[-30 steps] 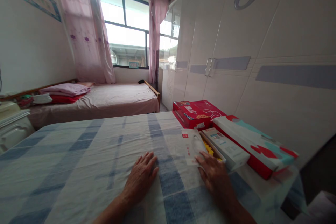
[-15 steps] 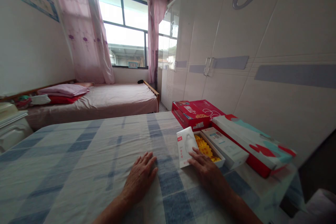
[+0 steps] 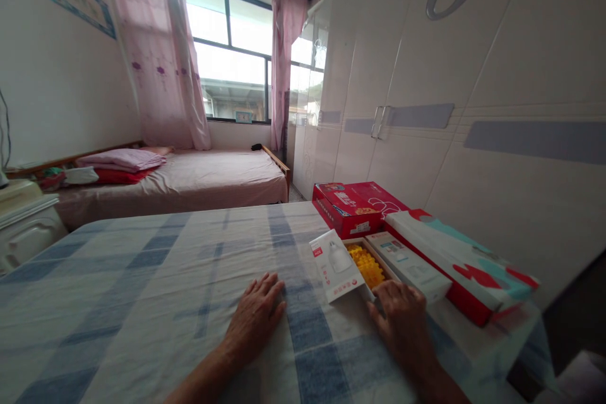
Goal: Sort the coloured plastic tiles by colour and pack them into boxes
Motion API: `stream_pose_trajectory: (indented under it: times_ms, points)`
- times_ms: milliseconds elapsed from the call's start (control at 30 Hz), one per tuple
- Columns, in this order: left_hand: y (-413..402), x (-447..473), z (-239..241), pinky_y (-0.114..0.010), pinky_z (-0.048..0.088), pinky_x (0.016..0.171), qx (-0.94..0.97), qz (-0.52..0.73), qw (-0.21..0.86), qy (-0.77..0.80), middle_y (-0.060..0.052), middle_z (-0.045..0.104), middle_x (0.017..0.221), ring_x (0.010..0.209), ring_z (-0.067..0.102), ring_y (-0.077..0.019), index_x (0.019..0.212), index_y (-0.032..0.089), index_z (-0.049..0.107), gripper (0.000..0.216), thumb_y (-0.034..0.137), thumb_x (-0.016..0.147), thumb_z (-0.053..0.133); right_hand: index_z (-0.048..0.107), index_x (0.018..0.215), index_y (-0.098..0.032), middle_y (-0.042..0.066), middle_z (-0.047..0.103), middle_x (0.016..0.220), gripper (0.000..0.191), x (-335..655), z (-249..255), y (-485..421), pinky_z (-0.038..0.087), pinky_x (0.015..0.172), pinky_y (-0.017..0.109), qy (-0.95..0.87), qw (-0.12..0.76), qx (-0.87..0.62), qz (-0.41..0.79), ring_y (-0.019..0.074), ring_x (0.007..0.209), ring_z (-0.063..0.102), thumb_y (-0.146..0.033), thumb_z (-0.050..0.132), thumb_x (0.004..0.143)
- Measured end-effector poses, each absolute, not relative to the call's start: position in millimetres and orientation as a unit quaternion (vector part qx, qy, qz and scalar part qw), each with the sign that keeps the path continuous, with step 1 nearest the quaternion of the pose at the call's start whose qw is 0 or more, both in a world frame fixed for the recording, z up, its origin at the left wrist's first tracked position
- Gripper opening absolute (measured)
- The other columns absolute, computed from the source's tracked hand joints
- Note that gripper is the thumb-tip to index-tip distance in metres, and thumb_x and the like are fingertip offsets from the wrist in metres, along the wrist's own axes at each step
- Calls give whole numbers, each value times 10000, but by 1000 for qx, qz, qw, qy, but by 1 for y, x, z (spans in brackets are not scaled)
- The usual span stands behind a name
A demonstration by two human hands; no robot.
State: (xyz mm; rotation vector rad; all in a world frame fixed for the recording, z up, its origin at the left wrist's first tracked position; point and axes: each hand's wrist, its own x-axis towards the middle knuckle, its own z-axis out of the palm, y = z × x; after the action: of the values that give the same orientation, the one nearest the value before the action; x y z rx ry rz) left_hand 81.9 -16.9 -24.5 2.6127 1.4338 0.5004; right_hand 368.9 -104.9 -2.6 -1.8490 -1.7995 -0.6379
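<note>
My left hand (image 3: 259, 309) lies flat on the checked cloth, fingers stretched out, holding nothing. My right hand (image 3: 400, 315) is at the near end of a small open white box (image 3: 364, 290). Its fingers are bent over the box's near rim and its thumb is on the near side; the exact contact is partly hidden. Yellow ridged pieces (image 3: 367, 266) fill the box. Its white lid (image 3: 336, 265), printed with a light bulb, leans slantwise against the left side. A closed white box (image 3: 407, 265) stands just to the right.
A red carton (image 3: 357, 205) and a long red, white and teal box (image 3: 466, 265) stand at the bed's right side, by the white wardrobe (image 3: 421, 69). The checked cloth (image 3: 156, 315) covers the surface. Beyond are another bed (image 3: 222, 173) and a window (image 3: 231, 76).
My right hand has left the lid and moved right and nearer, fingers now bent at the box's end. The lid has turned and tilted left. My left hand stays put.
</note>
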Motion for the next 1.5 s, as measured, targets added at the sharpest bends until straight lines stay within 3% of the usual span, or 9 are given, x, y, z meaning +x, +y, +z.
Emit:
stream_pose_trajectory:
  times_ms: [433, 567, 700, 800, 1000, 1133, 1233, 1333, 1500]
  points:
    - [-19, 82, -21, -426, 274, 1096, 840, 242, 123, 470, -83, 482, 1366, 1301, 380, -222, 1248, 193, 521, 429, 364, 881, 377, 546, 820, -231, 21, 631, 847, 44, 352, 3, -100, 352, 800, 388, -707, 274, -612, -223, 217, 844, 557, -196, 556, 796]
    - [-24, 84, -10, -387, 278, 1094, 798, 316, 231, 457, -86, 477, 1368, 1292, 390, -205, 1279, 176, 486, 479, 422, 893, 345, 548, 831, -236, 20, 628, 873, 46, 340, 5, -100, 355, 807, 377, -728, 284, -595, -188, 214, 872, 552, -207, 564, 799]
    - [-26, 91, -4, -372, 323, 1057, 702, 415, 417, 401, -90, 513, 1331, 1226, 466, -212, 1357, 181, 382, 560, 487, 889, 348, 546, 786, -231, 18, 619, 843, 51, 323, 12, -102, 347, 788, 365, -748, 294, -574, -158, 217, 850, 545, -208, 591, 778]
    - [-23, 95, -5, -371, 410, 970, 596, 447, 556, 368, -132, 536, 1292, 1113, 554, -223, 1406, 151, 273, 694, 507, 841, 462, 541, 774, -228, 15, 613, 833, 59, 310, 17, -104, 333, 798, 369, -762, 295, -557, -149, 213, 841, 539, -196, 591, 777]
    - [-27, 92, 6, -347, 441, 897, 478, 469, 631, 391, -144, 565, 1214, 1065, 561, -236, 1145, 133, 571, 565, 562, 779, 528, 550, 823, -239, 25, 617, 862, 35, 291, 22, -92, 321, 807, 379, -785, 312, -505, -173, 226, 884, 536, -240, 580, 805]
    - [-39, 83, 23, -367, 415, 902, 401, 450, 732, 316, -169, 591, 1161, 1000, 595, -229, 1137, 118, 574, 592, 584, 775, 517, 547, 851, -243, 29, 614, 865, 58, 266, 32, -75, 334, 798, 381, -794, 367, -455, -166, 224, 882, 540, -291, 565, 825]
    - [-50, 72, 32, -369, 375, 950, 368, 425, 806, 183, -150, 553, 1256, 1123, 536, -241, 1234, 140, 530, 595, 567, 832, 432, 539, 858, -240, 36, 608, 876, 70, 234, 39, -67, 357, 796, 380, -795, 416, -425, -118, 223, 887, 535, -308, 534, 842]
    - [-57, 57, 36, -370, 368, 972, 319, 466, 820, 98, -123, 488, 1344, 1214, 461, -250, 1290, 146, 482, 617, 570, 857, 370, 530, 846, -237, 42, 597, 890, 63, 198, 44, -66, 378, 793, 378, -795, 446, -408, -56, 225, 894, 522, -299, 531, 841]
    - [-59, 18, 40, -353, 405, 960, 229, 576, 775, 123, -153, 595, 1197, 1127, 542, -252, 1260, 84, 486, 656, 580, 847, 372, 508, 868, -236, 32, 581, 935, 71, 146, 46, -72, 375, 849, 381, -817, 452, -358, 22, 219, 955, 503, -248, 564, 827]
